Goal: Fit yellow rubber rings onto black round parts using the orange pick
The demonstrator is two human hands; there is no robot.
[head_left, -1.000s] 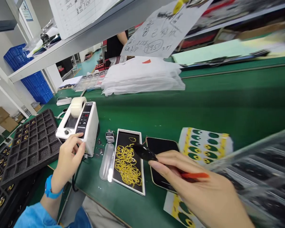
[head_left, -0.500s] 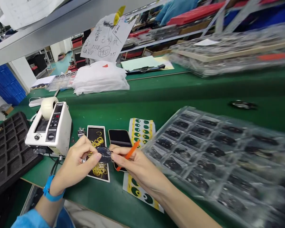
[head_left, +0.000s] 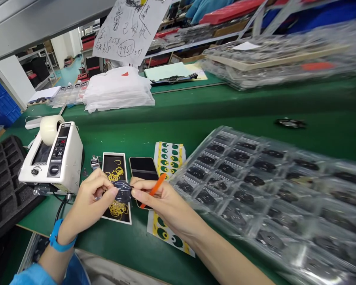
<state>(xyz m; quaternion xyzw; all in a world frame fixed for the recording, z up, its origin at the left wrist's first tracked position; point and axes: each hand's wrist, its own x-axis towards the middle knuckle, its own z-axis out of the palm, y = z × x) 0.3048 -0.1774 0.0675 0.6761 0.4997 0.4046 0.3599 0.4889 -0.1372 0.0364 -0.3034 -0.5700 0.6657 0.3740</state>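
Observation:
A dark, glossy, see-through round piece point(head_left: 122, 192) hangs between my two hands, above a white-rimmed tray point(head_left: 128, 213) of yellow rings. My left hand point(head_left: 91, 202), a blue band on its wrist, pinches the piece's left edge between thumb and finger. My right hand point(head_left: 166, 204) pinches the opposite edge at the fingertips. An orange stick point(head_left: 158, 184) also lies in my right hand, slanting across the fingers. Behind that hand are a dark-screened phone point(head_left: 142, 164) and a sheet of green and yellow stickers point(head_left: 169, 158), both partly covered.
A white tape dispenser point(head_left: 72, 154) and a black compartment tray point(head_left: 8, 174) stand to the left. On the right lies a large clear plastic tray point(head_left: 234, 184) of bagged dark parts. A small dark object point(head_left: 290, 123) rests farther back. White sheets point(head_left: 118, 93) are stacked behind.
The view has shifted, so the bench items sit farther left and slightly higher. Both hands keep their pinch on the round piece, which looks slightly more tilted.

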